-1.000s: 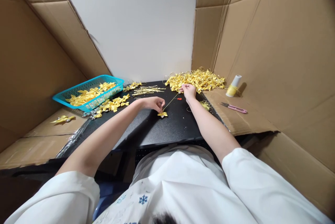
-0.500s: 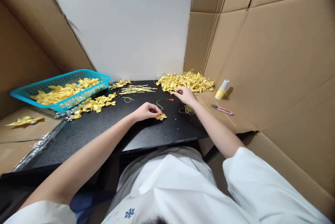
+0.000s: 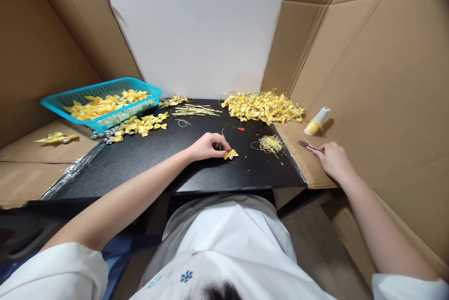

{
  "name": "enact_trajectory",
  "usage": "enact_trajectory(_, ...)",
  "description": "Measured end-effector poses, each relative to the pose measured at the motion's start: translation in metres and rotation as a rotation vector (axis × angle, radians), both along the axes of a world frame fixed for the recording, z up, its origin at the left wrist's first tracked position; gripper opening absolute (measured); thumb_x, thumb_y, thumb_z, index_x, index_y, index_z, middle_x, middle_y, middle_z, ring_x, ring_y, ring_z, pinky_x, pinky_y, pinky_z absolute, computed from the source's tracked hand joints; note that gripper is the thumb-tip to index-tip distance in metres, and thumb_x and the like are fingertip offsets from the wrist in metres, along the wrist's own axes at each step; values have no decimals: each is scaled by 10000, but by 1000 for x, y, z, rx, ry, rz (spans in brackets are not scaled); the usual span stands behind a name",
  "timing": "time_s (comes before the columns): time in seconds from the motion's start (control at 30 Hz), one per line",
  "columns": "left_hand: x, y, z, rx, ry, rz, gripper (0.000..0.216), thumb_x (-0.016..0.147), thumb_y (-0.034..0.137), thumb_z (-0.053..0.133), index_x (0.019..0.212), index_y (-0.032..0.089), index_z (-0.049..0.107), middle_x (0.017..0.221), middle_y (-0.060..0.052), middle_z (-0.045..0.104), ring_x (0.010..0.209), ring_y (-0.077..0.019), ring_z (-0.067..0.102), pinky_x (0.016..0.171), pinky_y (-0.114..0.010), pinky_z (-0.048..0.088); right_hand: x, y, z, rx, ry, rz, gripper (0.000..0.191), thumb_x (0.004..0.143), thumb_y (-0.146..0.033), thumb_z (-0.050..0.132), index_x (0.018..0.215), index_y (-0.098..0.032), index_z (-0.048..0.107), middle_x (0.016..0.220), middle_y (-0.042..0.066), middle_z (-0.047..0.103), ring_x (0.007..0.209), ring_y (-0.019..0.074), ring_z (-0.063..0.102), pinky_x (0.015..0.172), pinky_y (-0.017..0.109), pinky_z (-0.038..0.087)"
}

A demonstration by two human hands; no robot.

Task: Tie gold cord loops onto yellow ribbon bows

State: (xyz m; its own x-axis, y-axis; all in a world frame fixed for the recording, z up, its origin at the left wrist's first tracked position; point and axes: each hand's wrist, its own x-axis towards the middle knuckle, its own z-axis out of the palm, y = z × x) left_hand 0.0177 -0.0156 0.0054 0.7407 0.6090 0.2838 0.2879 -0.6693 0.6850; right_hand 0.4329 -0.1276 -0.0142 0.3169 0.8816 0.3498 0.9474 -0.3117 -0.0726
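Note:
My left hand pinches a small yellow ribbon bow with a silvery bell on its lower edge, low over the black tabletop. A thin thread sticks up from the bow. Over on the cardboard at the right, my right hand has its fingers closed on the pink handle of a pair of thread snips, whose dark blades point left. Just left of the snips lies a tangle of yellow-green cord.
A blue basket of yellow bows stands at the left, with loose bows and silver bells before it. Cut cords and a heap of corded bows lie at the back. A thread spool stands right, beside cardboard walls.
My right hand has left the edge of the bow heap, moved right and down, and taken hold of the snips. My left hand keeps the bow. The view has turned slightly.

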Motion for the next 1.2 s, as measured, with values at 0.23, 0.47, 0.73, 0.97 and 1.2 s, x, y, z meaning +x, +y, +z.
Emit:
enact_trajectory(0.23,0,-3,-1,35,23,22,154,700,239,700,838,178,726,879,-42,722,769,-141,581,684,-252,420,-84,0,40,37,339,341,284,958,-247,381,1057,-176,637,1129,161,684,1033,231,642,845,316,471)
enact_trajectory(0.47,1,-4,-3,35,29,13,199,711,253,704,885,159,717,899,-37,706,691,-110,499,655,-236,399,-190,23,49,-210,176,677,325,962,-391,454,841,-189,677,869,73,721,797,187,656,672,258,411)
enact_trajectory(0.73,0,-2,-8,-12,41,42,275,693,281,713,937,156,705,927,-36,704,686,-108,475,643,-233,401,-199,36,53,-243,-34,563,408,952,-469,439,779,-213,706,819,99,736,763,228,678,626,285,399)
enact_trajectory(0.97,0,-3,-6,33,41,35,276,699,266,708,952,154,707,906,-33,699,709,-115,509,659,-234,409,-206,44,60,-272,-112,576,426,937,-482,464,773,-198,737,819,124,731,799,244,678,656,293,426)
enact_trajectory(1.2,0,-2,-7,49,32,30,276,693,238,718,957,156,705,925,-31,702,749,-124,552,681,-237,419,-211,56,66,-311,-143,593,435,935,-484,460,813,-202,768,869,139,738,849,277,676,683,318,445)
